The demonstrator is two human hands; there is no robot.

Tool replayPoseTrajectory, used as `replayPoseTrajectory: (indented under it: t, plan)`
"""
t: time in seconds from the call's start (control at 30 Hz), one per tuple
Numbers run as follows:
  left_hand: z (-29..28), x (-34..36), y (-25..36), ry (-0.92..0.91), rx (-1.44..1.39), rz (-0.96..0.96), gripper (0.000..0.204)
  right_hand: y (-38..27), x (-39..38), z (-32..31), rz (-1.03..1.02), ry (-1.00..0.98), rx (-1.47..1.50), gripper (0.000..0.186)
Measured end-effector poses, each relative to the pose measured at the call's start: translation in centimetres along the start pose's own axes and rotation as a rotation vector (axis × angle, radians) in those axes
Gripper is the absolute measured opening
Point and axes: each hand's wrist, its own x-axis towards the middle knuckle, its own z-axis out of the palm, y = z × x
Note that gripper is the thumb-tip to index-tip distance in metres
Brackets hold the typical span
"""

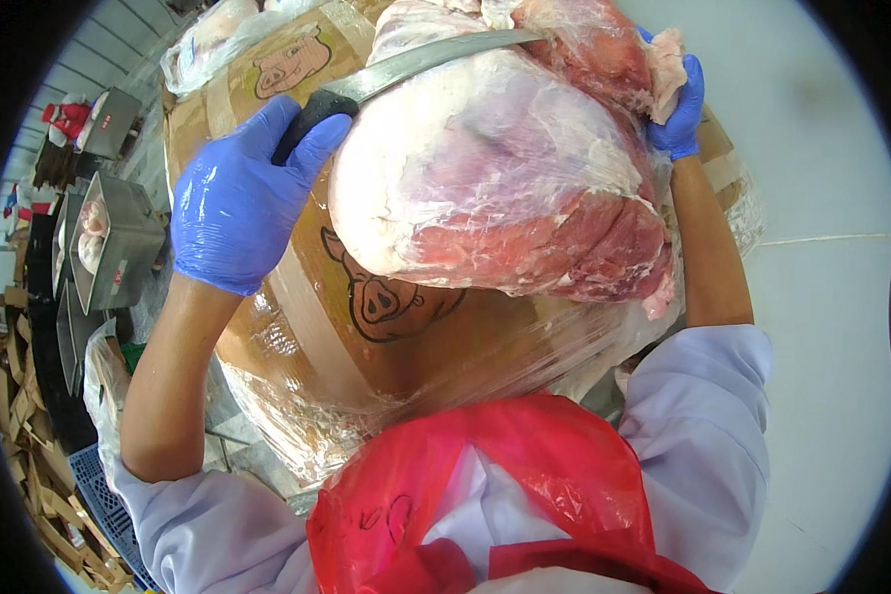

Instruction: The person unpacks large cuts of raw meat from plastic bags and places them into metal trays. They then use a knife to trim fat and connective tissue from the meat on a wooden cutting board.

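A large piece of raw meat [505,178] with pale fat and red flesh lies on a cardboard box [292,332]. My left hand [238,203], in a blue glove, is closed round the black handle of a knife [436,61]. The knife's curved blade lies across the upper part of the meat, its tip by the red flesh at the far side. My right hand [681,114], also in a blue glove, grips a pale flap of the meat [667,71] at its far right end. Some of the right fingers are hidden behind that flap.
Clear plastic wrap [312,436] covers the box's near edge. At the far left, a plastic-wrapped piece of meat [213,35] rests on the box. Metal bins [119,243] with meat and a heap of cardboard [45,465] stand left. A white wall [812,168] is right.
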Motion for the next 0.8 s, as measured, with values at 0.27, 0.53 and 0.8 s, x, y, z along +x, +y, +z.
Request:
replayPoseTrajectory:
  t: [0.27, 0.53, 0.8]
  plan:
    - [-2.2, 2.2, -0.8, -0.031, 0.068, 0.155, 0.045, -12.7, -1.5, 7.1, -0.401, -0.099, -0.791, 0.025]
    - [-4.0, 0.4, -3.2, -0.073, -0.007, 0.071, 0.049, -16.2, -6.8, 17.3, -0.686, -0.75, -1.503, 0.021]
    - [-3.7, -0.9, -6.9, -0.102, -0.123, 0.013, 0.048, -12.6, -5.5, 20.4, -0.81, -1.084, -2.171, 0.021]
